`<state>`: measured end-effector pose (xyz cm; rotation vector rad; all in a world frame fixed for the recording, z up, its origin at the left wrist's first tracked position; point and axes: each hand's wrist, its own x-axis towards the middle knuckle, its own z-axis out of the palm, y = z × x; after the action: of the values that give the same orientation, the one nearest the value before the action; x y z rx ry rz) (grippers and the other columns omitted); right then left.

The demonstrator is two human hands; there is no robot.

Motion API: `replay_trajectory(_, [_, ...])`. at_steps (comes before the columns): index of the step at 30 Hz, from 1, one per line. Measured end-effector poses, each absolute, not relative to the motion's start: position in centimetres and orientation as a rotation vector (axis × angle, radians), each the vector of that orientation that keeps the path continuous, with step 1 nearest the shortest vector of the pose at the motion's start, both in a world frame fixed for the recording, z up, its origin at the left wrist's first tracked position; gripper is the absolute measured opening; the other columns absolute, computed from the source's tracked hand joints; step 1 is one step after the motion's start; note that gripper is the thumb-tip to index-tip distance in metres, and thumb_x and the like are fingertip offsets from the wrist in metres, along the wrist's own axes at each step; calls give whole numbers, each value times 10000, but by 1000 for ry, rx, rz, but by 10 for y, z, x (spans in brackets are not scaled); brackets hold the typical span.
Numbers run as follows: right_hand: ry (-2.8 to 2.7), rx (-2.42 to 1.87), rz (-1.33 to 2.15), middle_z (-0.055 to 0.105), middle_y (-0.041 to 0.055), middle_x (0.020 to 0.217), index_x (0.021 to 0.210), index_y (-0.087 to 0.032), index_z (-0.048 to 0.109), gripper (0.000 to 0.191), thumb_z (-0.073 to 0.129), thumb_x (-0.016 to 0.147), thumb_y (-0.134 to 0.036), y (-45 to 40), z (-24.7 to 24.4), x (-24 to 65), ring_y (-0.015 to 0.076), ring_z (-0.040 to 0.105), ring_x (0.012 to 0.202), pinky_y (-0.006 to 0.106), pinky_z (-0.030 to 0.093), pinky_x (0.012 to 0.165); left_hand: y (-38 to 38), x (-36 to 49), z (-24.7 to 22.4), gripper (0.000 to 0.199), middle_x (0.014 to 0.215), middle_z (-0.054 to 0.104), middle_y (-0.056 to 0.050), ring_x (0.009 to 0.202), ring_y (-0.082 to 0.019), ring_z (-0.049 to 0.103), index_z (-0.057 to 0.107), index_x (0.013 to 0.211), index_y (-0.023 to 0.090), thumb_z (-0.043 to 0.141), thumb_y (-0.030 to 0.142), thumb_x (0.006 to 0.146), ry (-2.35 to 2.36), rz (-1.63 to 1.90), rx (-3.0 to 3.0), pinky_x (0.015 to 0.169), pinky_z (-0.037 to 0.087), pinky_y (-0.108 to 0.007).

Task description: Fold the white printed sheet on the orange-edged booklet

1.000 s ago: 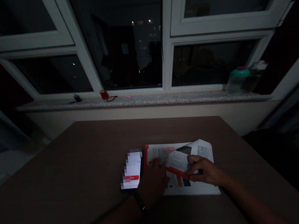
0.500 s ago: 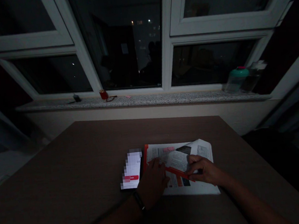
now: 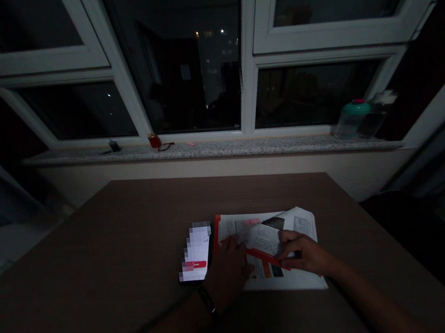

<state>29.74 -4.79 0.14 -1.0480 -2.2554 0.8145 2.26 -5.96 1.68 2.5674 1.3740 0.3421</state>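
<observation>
A printed booklet [image 3: 308, 279] with red edging lies on the table, one of its pages [image 3: 265, 239] folded over diagonally so the print on its back shows. My right hand [image 3: 300, 253] pinches the red-edged border of that page between thumb and fingers. On the booklet's left part rests my left hand [image 3: 230, 269], fingers stretched out and pressing the paper near the fold. A dark band circles the left wrist. Just left of this hand lies a phone [image 3: 195, 251] with its screen lit, partly blurred out.
The brown table [image 3: 133, 223] reaches back toward a speckled stone windowsill [image 3: 220, 148]. On the sill stand a small red jar [image 3: 154, 140], a small dark item [image 3: 114, 145] and, at the right, a teal-lidded bottle [image 3: 354, 115] beside another clear bottle [image 3: 378, 113]. Dark windows rise behind.
Almost nothing differs. Both hands keep their places, and the folded page stays held in the right hand.
</observation>
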Motion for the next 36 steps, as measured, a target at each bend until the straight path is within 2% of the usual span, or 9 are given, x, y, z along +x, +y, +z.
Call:
replay_trajectory(8, [-2257,-1048,815,528,28,820,905,-249,788,198,705,838,-417,-49,4,297,170,543,797,277,418,678,-59,24,19,452,1508,363,-140,1382,-331,333,511,1315,167,641,275,895,1380,285,2553,1106,346,-497])
replay_trajectory(18, [-2262,-1045,819,530,28,811,903,-245,790,200,704,840,-415,-49,6,296,168,536,783,283,418,679,-59,23,19,483,1500,376,-139,1389,-326,325,499,1321,169,660,280,880,1369,317,2555,1109,343,-494])
replay_trajectory(30, [-2258,-1053,818,532,28,801,873,-238,788,229,689,847,-442,-50,6,296,169,539,784,282,417,680,-61,27,20,456,1483,402,-149,1378,-329,334,522,1287,157,636,369,899,1387,289,2580,1118,305,-493])
replay_trajectory(36, [-2260,-1047,815,546,33,813,893,-244,789,230,695,841,-447,-48,2,297,171,539,793,285,425,693,-62,31,12,663,1528,329,-163,1383,-375,306,444,1365,146,655,512,854,1427,273,2569,1100,309,-534])
